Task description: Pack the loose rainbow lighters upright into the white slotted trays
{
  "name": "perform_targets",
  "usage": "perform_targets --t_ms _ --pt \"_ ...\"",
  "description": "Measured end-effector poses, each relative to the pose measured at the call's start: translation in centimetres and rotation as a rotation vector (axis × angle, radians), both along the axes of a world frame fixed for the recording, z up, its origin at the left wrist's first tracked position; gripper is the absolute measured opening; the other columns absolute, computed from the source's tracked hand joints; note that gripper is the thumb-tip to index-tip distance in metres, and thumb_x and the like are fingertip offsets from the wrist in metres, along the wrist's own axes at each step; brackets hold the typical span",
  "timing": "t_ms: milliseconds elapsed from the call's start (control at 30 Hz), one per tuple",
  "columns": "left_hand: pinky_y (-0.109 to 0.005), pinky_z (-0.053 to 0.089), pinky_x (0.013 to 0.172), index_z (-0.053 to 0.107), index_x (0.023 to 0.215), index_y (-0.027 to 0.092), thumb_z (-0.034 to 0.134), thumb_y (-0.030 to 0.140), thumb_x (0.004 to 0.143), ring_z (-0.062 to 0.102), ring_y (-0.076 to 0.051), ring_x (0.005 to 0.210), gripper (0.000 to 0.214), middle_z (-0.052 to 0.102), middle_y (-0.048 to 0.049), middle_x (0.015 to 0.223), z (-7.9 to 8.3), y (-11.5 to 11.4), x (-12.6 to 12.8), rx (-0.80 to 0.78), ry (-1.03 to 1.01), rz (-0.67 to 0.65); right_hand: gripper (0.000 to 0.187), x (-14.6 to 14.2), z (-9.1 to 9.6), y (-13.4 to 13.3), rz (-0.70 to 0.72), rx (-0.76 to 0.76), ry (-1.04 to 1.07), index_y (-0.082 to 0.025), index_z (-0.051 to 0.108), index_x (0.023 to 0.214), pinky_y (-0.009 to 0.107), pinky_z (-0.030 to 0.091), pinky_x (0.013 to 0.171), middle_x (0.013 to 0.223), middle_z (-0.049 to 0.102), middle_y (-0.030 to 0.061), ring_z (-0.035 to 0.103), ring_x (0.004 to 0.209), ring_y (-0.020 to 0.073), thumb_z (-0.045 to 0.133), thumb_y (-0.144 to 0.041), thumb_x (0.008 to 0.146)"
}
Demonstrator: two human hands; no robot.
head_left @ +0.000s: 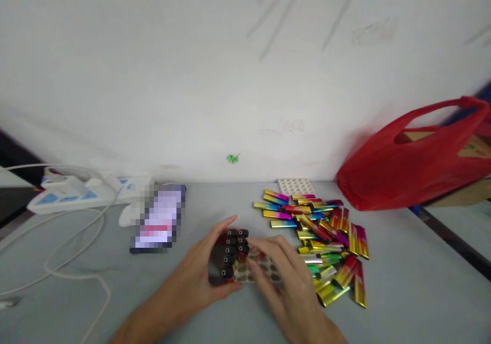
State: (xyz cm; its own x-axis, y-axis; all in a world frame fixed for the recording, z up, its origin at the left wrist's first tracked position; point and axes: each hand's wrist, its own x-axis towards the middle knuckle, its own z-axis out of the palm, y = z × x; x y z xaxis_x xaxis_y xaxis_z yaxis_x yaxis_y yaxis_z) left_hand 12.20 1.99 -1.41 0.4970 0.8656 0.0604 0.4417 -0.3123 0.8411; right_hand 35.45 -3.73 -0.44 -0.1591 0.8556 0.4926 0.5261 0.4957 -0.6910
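Note:
My left hand (207,262) is wrapped round the left side of a holed tray (264,272), thumb at the front and fingers at the back. Two columns of slim black-ended lighters (229,252) stand upright in its left part, black tops facing up. The thumb and fingers of my right hand (286,277) close in a pinch at the nearest lighter of the second column (243,252), its reddish body partly showing. Holes on the tray's right side show beneath my right fingers. The tray's lower part is hidden.
A loose pile of shiny, multicoloured lighters (314,226) lies to the right. Behind it is a white holed tray (295,186). A red bag (406,165) stands at the far right. On the left are a phone (159,218), a power strip (92,193) and white cables (102,223).

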Motion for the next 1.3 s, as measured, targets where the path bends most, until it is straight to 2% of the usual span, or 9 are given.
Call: perform_targets --t_ms 133,300,433,633,733,900,1000,1167,1300 --pt "-0.059 0.049 0.127 0.031 0.171 0.041 0.095 0.022 0.080 0.065 -0.037 0.144 0.112 0.064 -0.0109 0.158 0.1 0.0 0.0 -0.007 0.004 0.007 0.023 1.0 0.1 0.7 -0.266 0.100 -0.094 -0.027 0.069 0.126 0.047 0.054 0.095 0.116 0.071 0.0097 0.066 0.109 0.0295 0.057 -0.015 0.110" --pt "-0.059 0.051 0.126 0.032 0.172 0.039 0.093 0.021 0.079 0.067 -0.038 0.140 0.112 0.066 -0.0120 0.155 0.1 0.1 -0.1 -0.003 0.009 0.016 0.020 3.0 -0.1 2.9 -0.549 0.080 -0.504 -0.024 0.075 0.112 0.054 0.050 0.087 0.107 0.065 0.0150 0.056 0.100 0.0366 0.064 -0.011 0.101" --pt "-0.057 0.052 0.124 0.034 0.170 0.038 0.093 0.022 0.079 0.068 -0.037 0.139 0.110 0.067 -0.0113 0.153 0.3 0.1 0.0 0.031 0.026 0.023 0.023 4.3 0.4 4.7 -0.489 0.049 -0.751 -0.023 0.077 0.110 0.050 0.050 0.084 0.105 0.066 0.0164 0.057 0.100 0.0376 0.069 -0.007 0.096" --pt "-0.057 0.051 0.124 0.034 0.170 0.039 0.094 0.024 0.079 0.067 -0.037 0.140 0.110 0.066 -0.0111 0.155 0.3 0.0 0.0 0.028 0.031 0.028 0.017 5.1 1.1 6.5 -0.316 0.034 -0.793 -0.022 0.072 0.104 0.048 0.048 0.092 0.111 0.071 0.0149 0.062 0.109 0.0362 0.068 -0.006 0.099" --pt "-0.058 0.050 0.125 0.031 0.170 0.040 0.094 0.024 0.080 0.066 -0.037 0.141 0.111 0.064 -0.0105 0.156 0.2 0.0 -0.1 0.025 0.043 0.026 0.004 4.5 1.9 6.4 -0.272 0.010 -0.566 -0.023 0.064 0.104 0.045 0.047 0.090 0.105 0.072 0.0092 0.064 0.104 0.0315 0.068 -0.022 0.106" --pt "-0.057 0.053 0.123 0.032 0.169 0.040 0.095 0.024 0.078 0.068 -0.037 0.138 0.112 0.066 -0.0108 0.154 0.2 0.1 0.0 0.005 0.032 0.029 0.029 3.4 2.8 5.3 -0.217 -0.275 0.384 -0.027 0.052 0.102 0.033 0.046 0.073 0.081 0.064 -0.0038 0.060 0.073 0.0193 0.072 -0.047 0.104" --pt "-0.056 0.055 0.121 0.033 0.169 0.040 0.096 0.026 0.078 0.070 -0.037 0.136 0.111 0.068 -0.0107 0.152 0.1 0.2 -0.1 0.016 0.033 0.032 0.035 3.3 2.7 5.1 -0.110 -0.469 0.754 -0.026 0.061 0.111 0.032 0.048 0.073 0.072 0.067 -0.0059 0.063 0.069 0.0183 0.081 -0.051 0.097" --pt "-0.058 0.054 0.122 0.033 0.170 0.038 0.095 0.027 0.079 0.070 -0.038 0.136 0.111 0.068 -0.0124 0.153 -0.1 0.2 -0.1 0.029 0.047 0.042 0.043 3.3 2.9 5.0 0.081 -0.699 1.047 -0.020 0.081 0.119 0.033 0.051 0.079 0.096 0.083 0.0075 0.072 0.087 0.0209 0.091 -0.048 0.088" --pt "-0.058 0.054 0.123 0.032 0.170 0.038 0.094 0.027 0.080 0.068 -0.039 0.140 0.110 0.066 -0.0121 0.156 -0.2 0.0 -0.1 0.060 0.089 0.054 0.038 3.0 2.8 4.7 0.078 -0.742 1.063 -0.023 0.081 0.110 0.029 0.050 0.078 0.097 0.081 0.0043 0.072 0.093 0.0197 0.098 -0.040 0.082"
